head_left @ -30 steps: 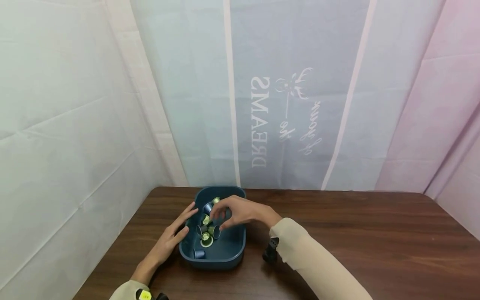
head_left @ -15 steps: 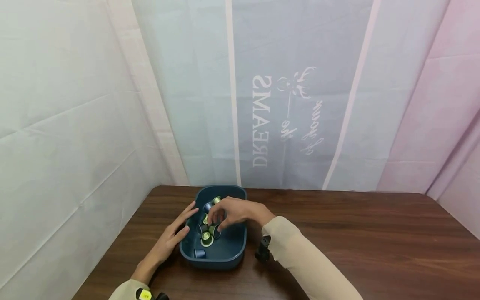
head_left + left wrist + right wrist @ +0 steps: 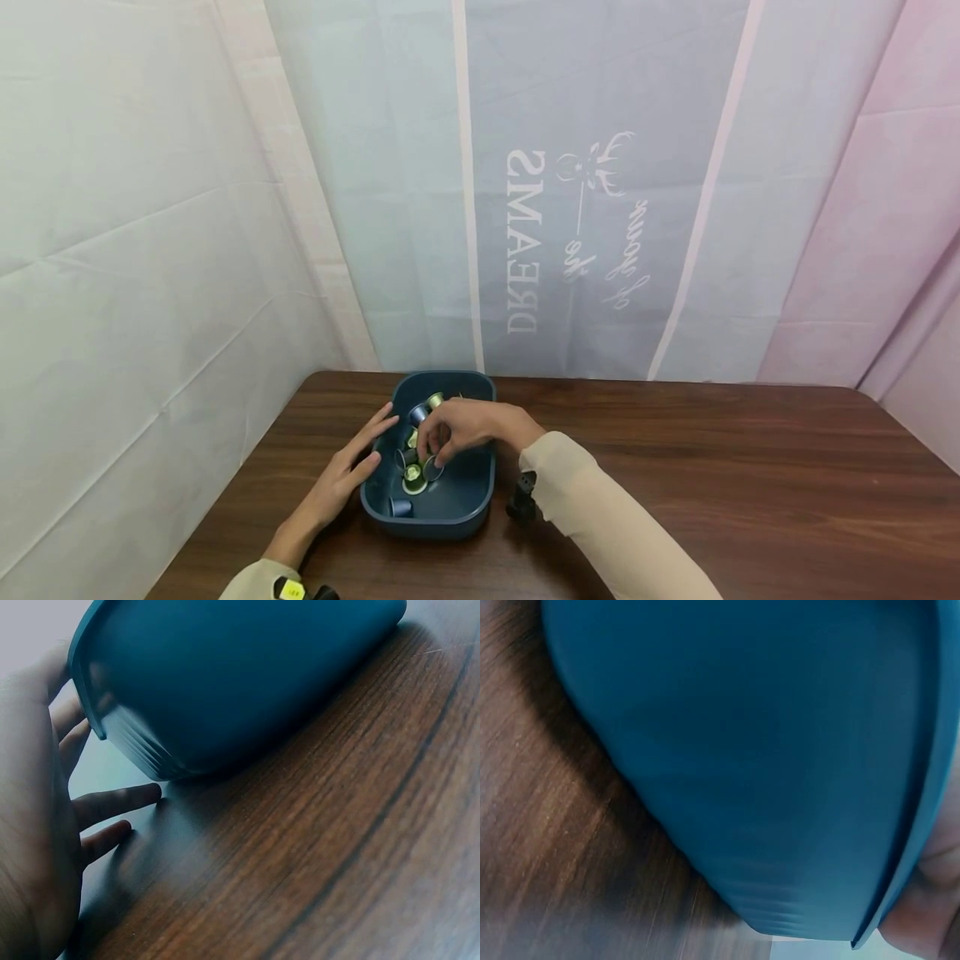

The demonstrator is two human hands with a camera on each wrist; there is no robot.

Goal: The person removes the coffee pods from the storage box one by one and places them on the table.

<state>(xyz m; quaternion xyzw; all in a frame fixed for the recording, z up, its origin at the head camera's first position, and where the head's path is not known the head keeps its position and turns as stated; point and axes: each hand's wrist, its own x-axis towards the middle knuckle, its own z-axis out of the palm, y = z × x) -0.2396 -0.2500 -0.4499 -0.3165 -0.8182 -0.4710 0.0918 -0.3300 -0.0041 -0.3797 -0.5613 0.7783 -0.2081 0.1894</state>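
Pinching 1 capsule (image 3: 432, 471) between right fingers (image 3: 442, 457) inside blue bin (image 3: 427, 528); left fingers (image 3: 377, 431) straight, alongside bin.

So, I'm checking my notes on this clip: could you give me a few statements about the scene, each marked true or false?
1. The right hand reaches into the dark blue plastic bin. True.
2. The left hand is holding up a coffee capsule. False: the left hand rests at the bin's left side.
3. A blue coffee capsule lies near the bin's near left corner. True.
4. Every capsule is blue. False: there are green capsules too.
5. The bin stands on a white tablecloth. False: it stands on a bare wooden table.
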